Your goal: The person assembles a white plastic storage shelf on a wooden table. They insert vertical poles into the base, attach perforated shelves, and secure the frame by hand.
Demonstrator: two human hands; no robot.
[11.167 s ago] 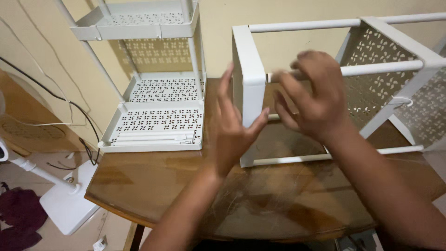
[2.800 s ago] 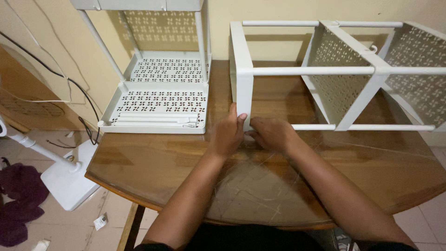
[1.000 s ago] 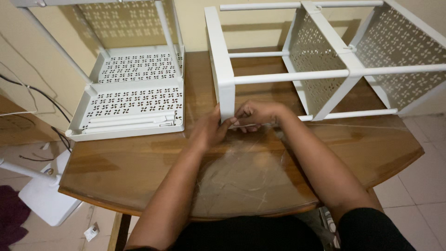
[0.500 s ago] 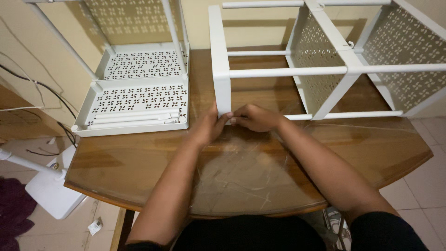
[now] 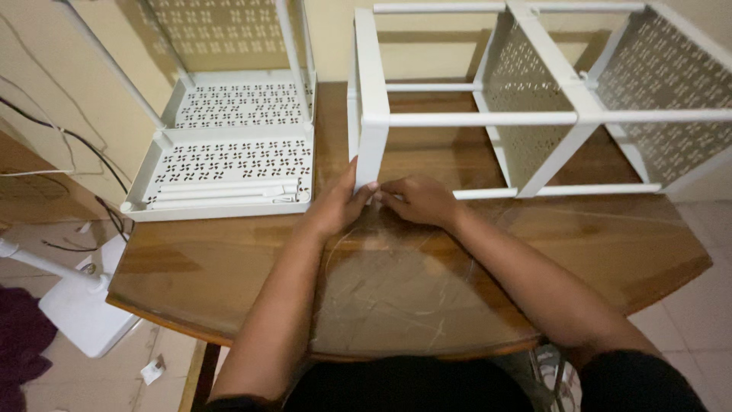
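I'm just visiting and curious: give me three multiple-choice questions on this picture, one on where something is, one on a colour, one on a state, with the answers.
1. Where do the loose white rods lie?
A. In the front tray of the upright rack
B. On the floor
C. Across the person's arm

2. What colour is the rack lying on its side?
A. Black
B. White
C. Red

3. How does the left hand stand to that rack's end panel?
A. Far off at the table edge
B. Flat on the tabletop, apart from it
C. Touching the panel's lower corner

Answers: 1 A, the rods rest in the perforated tray nearest the table's front. 2 B, its frame, rods and perforated shelves are all white. 3 C, the fingers rest against the panel's bottom corner, with the right hand meeting it there.
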